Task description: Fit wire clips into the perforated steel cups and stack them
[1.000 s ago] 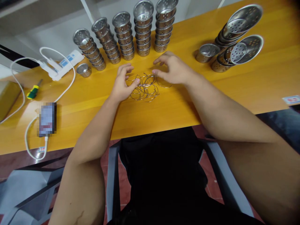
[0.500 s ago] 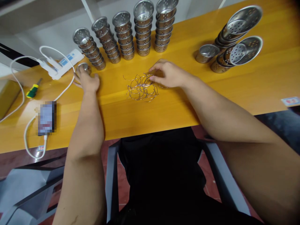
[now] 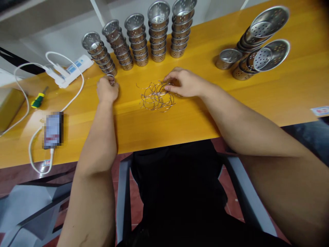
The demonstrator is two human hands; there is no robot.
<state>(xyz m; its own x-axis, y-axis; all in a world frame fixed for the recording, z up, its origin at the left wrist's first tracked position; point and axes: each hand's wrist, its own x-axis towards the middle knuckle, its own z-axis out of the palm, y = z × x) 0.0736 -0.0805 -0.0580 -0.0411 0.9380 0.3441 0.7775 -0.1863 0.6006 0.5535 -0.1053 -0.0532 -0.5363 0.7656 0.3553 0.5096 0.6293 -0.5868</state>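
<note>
Wire rings [image 3: 156, 96] lie mid-desk [image 3: 180, 120], pinched by the right hand [image 3: 183, 82]; the left hand [image 3: 107, 90] curls round a small perforated cup [image 3: 111, 77].

- Small metal cup [image 3: 111, 78]: almost wholly covered by the curled fingers of the left hand [image 3: 107, 90]; only a sliver of rim shows, near the tabletop's far edge.
- Right hand [image 3: 185, 82]: fingertips lost among the wire rings [image 3: 156, 96]; which ring they pinch, cannot tell.
- Phone [image 3: 53, 130], near the tabletop's front left edge: screen blurred out.
- Cardboard box [image 3: 9, 106]: cut off by the picture's left edge.
- Card [image 3: 320, 110], tabltop's right front edge: print too small to read.
</note>
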